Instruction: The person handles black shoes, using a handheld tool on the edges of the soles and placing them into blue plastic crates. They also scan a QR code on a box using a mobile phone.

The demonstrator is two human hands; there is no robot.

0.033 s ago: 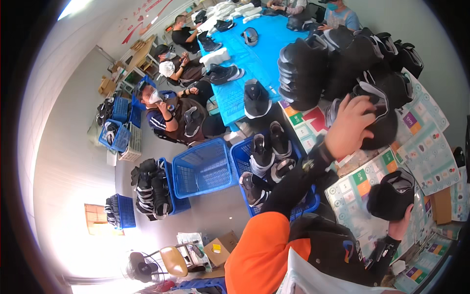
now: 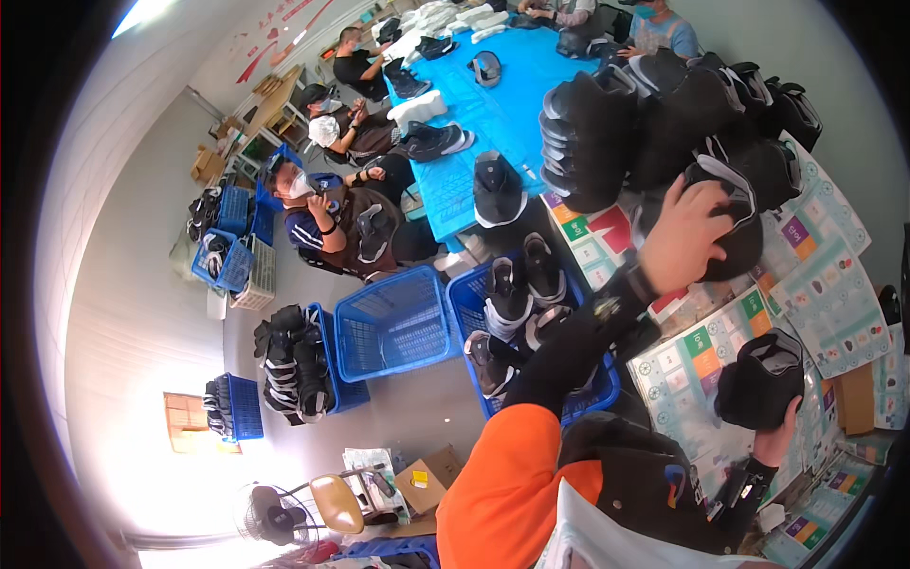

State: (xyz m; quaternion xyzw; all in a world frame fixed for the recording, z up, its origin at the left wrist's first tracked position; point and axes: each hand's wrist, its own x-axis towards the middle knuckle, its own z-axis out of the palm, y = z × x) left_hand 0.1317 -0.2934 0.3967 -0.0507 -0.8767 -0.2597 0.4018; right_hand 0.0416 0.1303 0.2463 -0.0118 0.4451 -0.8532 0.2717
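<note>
My right hand is closed round the lower edge of a black cap, whose grey inside faces up. Farther off, my left arm stretches across to a heap of black caps. There my left hand lies over a black cap with grey edging, its fingers bent against it; part of their grip is hidden. Just left of that heap rises a stack of nested black caps with grey edges.
Printed sheets cover the near table. A blue basket of caps stands left of my arm, beside another blue basket. Single caps lie on the blue-covered table. Several masked people sit around it; a fan stands at lower left.
My left hand has shifted slightly, its spread fingers drawing in against the cap, which has also moved. My right hand has tilted its cap a little. A seated person's raised hand has moved from the mask.
</note>
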